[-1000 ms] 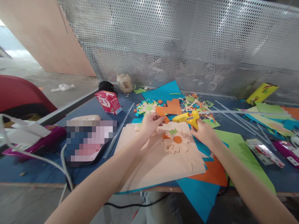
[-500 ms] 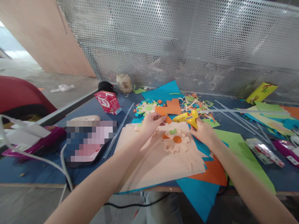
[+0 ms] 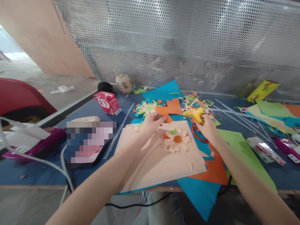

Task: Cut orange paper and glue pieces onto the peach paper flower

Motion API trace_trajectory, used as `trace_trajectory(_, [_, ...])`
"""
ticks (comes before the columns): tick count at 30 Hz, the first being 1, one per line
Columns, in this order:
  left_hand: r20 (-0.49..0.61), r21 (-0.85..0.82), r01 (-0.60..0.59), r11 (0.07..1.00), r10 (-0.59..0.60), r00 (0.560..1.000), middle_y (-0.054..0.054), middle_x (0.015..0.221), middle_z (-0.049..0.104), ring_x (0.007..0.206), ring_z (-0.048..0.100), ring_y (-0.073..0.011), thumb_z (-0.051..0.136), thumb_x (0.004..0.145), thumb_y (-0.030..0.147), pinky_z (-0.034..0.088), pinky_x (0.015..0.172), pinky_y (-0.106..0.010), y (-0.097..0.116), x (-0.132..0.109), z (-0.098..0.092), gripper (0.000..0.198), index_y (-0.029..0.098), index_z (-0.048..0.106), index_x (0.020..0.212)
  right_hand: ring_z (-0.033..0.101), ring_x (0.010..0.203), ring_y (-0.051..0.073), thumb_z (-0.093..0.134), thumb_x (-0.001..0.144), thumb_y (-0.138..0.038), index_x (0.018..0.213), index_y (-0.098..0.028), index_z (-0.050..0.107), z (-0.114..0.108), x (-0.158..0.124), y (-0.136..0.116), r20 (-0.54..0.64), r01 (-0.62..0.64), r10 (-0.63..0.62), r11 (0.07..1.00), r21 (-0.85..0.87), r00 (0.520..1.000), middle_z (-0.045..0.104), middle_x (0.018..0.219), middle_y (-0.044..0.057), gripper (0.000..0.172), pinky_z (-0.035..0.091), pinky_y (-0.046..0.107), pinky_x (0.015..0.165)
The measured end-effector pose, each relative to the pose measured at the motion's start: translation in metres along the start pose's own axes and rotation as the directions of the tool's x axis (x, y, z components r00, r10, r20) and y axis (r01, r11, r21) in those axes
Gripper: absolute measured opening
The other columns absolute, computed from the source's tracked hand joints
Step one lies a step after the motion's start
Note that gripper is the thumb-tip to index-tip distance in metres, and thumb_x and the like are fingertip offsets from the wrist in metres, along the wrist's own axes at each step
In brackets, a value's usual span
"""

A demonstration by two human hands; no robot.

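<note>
My right hand point(image 3: 207, 126) is closed around the handle of a yellow hot glue gun point(image 3: 194, 114), its nozzle pointing left and a clear glue stick trailing from its back. Red-handled scissors point(image 3: 198, 134) lie just below that hand. My left hand point(image 3: 152, 123) pinches a small orange paper piece point(image 3: 168, 118) between thumb and fingers. Below and between the hands, a peach paper flower point(image 3: 177, 144) with an orange centre and a green leaf rests on stacked peach sheets point(image 3: 150, 165). Beyond my left hand sits another paper flower point(image 3: 147, 108) with a green centre.
Paper scraps point(image 3: 193, 101) and an orange sheet point(image 3: 173, 106) lie toward the back. A red box point(image 3: 107, 103) and a tray stand left. Clear glue sticks point(image 3: 236, 120), a green sheet point(image 3: 246, 156) and a yellow box point(image 3: 262, 91) are right. A perforated metal panel point(image 3: 140, 40) rises behind.
My right hand has moved the glue gun right and slightly up, away from the orange paper, uncovering the red scissor handles. My left hand has stayed nearly still.
</note>
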State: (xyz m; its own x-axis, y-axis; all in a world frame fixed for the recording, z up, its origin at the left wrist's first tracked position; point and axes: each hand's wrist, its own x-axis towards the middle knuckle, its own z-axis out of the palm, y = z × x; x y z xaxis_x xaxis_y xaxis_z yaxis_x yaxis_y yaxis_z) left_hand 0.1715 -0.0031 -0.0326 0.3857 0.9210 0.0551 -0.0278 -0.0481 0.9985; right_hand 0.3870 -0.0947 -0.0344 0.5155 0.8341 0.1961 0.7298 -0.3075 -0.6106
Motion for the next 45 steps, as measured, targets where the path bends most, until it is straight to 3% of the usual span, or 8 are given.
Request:
trace_trajectory(5, [0.042,0.055,-0.068,0.996,0.065,0.997,-0.006,0.074,0.07,0.068,0.065,-0.0148,0.064,0.064,0.03,0.043,0.054,-0.021,-0.005,0.001,0.0,0.026,0.014,0.061,0.085,0.064,0.078,0.023,0.057,0.073,-0.023,0.1,-0.013,0.055,0.004,0.0,0.005,-0.123,0.123,-0.147,0.976,-0.181,0.982,0.067,0.089,0.013,0.029,0.046,0.031,0.068])
trace_trajectory(14, [0.033,0.095,-0.076,0.993,0.073,0.997,-0.008,0.078,0.07,0.066,0.065,-0.0153,0.062,0.065,0.03,0.042,0.051,-0.022,-0.006,0.003,-0.001,0.022,0.014,0.061,0.08,0.062,0.076,0.023,0.047,0.081,-0.029,0.09,-0.015,0.059,0.003,0.002,0.013,-0.131,0.195,-0.253,0.918,-0.346,0.959,0.067,0.084,0.012,0.02,0.043,0.03,0.066])
trace_trajectory(20, [0.047,0.073,-0.091,0.993,0.088,0.995,-0.007,0.076,0.07,0.064,0.065,-0.0151,0.063,0.065,0.031,0.042,0.051,-0.022,-0.005,0.002,0.0,0.023,0.014,0.061,0.081,0.061,0.077,0.024,0.047,0.082,-0.027,0.087,-0.013,0.058,0.007,0.008,0.017,-0.125,0.17,-0.216,0.938,-0.302,0.968,0.066,0.085,0.013,0.018,0.042,0.032,0.068])
trace_trajectory(31, [0.034,0.075,-0.1,0.992,0.098,0.995,-0.008,0.079,0.069,0.062,0.063,-0.0139,0.061,0.066,0.033,0.042,0.05,-0.021,-0.005,0.002,0.0,0.025,0.013,0.059,0.082,0.06,0.081,0.025,0.042,0.083,-0.028,0.091,-0.014,0.054,0.007,0.018,0.026,-0.266,0.192,-0.236,0.965,-0.179,0.935,0.063,0.086,0.015,0.02,0.046,0.037,0.072])
trace_trajectory(39, [0.053,0.279,-0.281,0.918,0.278,0.959,-0.005,0.076,0.066,0.069,0.059,-0.0139,0.061,0.067,0.036,0.045,0.06,-0.024,-0.011,0.006,-0.003,0.022,0.015,0.066,0.073,0.06,0.087,0.026,0.037,0.086,-0.043,0.092,-0.018,0.052,0.013,0.009,0.021,-0.34,0.358,-0.376,0.926,-0.117,0.862,0.063,0.093,0.015,0.03,0.047,0.041,0.076])
trace_trajectory(42, [0.081,0.385,-0.252,0.888,0.24,0.967,-0.003,0.072,0.065,0.064,0.056,-0.0131,0.06,0.069,0.038,0.043,0.059,-0.024,-0.009,0.003,-0.002,0.024,0.015,0.066,0.071,0.06,0.087,0.027,0.036,0.086,-0.042,0.092,-0.018,0.052,0.015,0.006,0.017,-0.336,0.347,-0.364,0.931,-0.112,0.869,0.064,0.093,0.015,0.029,0.047,0.043,0.075])
trace_trajectory(45, [0.21,0.445,-0.238,0.863,0.158,0.965,-0.003,0.072,0.065,0.063,0.055,-0.0129,0.055,0.074,0.038,0.041,0.057,-0.024,-0.009,0.0,0.001,0.025,0.016,0.066,0.074,0.06,0.087,0.028,0.036,0.085,-0.039,0.093,-0.017,0.051,0.015,0.005,0.016,-0.33,0.323,-0.336,0.942,-0.095,0.882,0.063,0.094,0.016,0.027,0.047,0.045,0.076])
